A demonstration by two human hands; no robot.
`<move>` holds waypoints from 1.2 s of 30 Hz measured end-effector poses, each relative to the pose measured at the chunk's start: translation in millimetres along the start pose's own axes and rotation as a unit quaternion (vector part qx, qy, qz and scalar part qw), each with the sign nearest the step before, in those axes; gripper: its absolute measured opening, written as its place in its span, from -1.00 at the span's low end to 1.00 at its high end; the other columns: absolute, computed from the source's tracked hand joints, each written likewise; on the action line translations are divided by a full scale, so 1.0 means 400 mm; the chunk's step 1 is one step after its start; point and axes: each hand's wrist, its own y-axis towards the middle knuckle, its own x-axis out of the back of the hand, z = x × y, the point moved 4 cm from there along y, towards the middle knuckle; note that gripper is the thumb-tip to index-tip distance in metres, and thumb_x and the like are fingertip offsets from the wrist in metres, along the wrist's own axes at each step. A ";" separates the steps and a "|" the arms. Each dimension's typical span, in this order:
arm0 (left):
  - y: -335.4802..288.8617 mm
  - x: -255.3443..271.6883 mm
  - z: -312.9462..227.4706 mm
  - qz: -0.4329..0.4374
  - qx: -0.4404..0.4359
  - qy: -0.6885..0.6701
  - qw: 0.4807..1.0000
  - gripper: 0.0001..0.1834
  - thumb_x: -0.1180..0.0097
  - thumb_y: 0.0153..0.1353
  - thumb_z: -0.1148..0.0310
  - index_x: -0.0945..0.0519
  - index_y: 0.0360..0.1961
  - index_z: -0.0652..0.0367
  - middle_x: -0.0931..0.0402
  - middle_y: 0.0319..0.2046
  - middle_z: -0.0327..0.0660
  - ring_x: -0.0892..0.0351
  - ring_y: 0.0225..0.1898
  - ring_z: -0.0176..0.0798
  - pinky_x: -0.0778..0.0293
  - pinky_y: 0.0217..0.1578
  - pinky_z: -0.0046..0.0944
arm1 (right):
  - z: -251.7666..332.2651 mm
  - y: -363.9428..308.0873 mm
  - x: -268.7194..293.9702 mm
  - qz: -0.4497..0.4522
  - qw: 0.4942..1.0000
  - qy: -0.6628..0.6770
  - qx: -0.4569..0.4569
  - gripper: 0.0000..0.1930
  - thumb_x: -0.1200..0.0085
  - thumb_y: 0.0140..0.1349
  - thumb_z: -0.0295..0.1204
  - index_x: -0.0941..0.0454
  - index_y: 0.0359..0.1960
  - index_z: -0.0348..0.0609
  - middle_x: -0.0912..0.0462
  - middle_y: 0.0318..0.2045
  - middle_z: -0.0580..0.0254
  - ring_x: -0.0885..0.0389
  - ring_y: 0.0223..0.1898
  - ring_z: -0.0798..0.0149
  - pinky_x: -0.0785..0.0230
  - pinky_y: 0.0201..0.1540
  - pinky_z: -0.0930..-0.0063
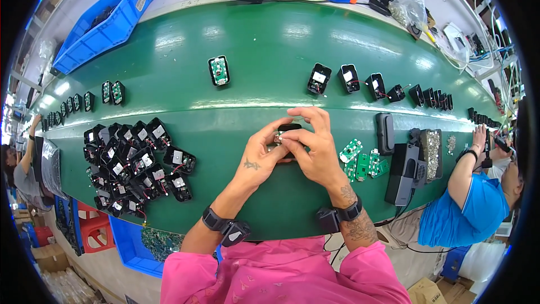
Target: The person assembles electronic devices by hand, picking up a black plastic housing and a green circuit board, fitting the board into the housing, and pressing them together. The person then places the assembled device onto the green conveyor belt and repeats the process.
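Observation:
Over the middle of the green bench, my left hand (260, 155) is closed around a small black plastic housing (291, 127). The fingers of my right hand (316, 149) are bent over the same housing, with thumb and index fingertip together at its opening. A small pale part shows at those fingertips, too small to name. Much of the housing is hidden behind my fingers. Right of my right hand lie several loose green circuit boards (363, 164). To the left of my left hand is a heap of black housings (126, 157) with white blocks and thin wires inside.
A housing with a green board (219, 71) stands alone beyond my hands. Open housings (319, 79) line up at the far right. At right are a black power tool or device (400, 174) and a tray of small metal parts (432, 155). A blue bin (107, 25) stands far left; a co-worker (467, 202) sits right.

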 end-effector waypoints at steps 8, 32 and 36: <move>-0.001 -0.018 -0.028 -0.029 0.027 -0.093 0.995 -0.39 -0.05 0.30 0.56 -0.24 0.36 0.09 -0.55 -0.02 -0.15 -0.67 -0.17 -0.28 -0.71 -0.21 -0.29 | 0.011 -0.016 0.012 -0.088 0.992 0.001 -0.090 -0.91 -0.29 0.14 -0.51 -0.69 -0.30 -0.15 -0.49 0.07 0.06 -0.36 0.15 0.05 -0.29 0.15 0.18; -0.015 0.021 -0.048 -0.135 -0.114 0.040 0.983 -0.48 0.00 0.35 0.60 -0.30 0.32 0.20 -0.47 0.00 -0.03 -0.72 -0.24 -0.20 -0.71 -0.33 -0.39 | 0.005 -0.028 -0.012 -0.042 0.987 0.099 -0.122 -0.93 -0.23 0.20 -0.57 -0.63 -0.29 -0.26 -0.57 -0.20 0.12 -0.55 -0.29 0.30 -0.39 -0.31 0.48; -0.023 0.004 -0.062 -0.103 -0.113 0.037 0.987 -0.46 -0.01 0.34 0.60 -0.29 0.34 0.20 -0.48 0.01 -0.02 -0.73 -0.27 -0.18 -0.71 -0.33 -0.37 | 0.026 -0.011 -0.002 -0.098 0.990 0.067 -0.073 -0.93 -0.22 0.22 -0.56 -0.62 -0.28 -0.27 -0.60 -0.26 0.16 -0.55 -0.37 0.36 -0.36 -0.40 0.54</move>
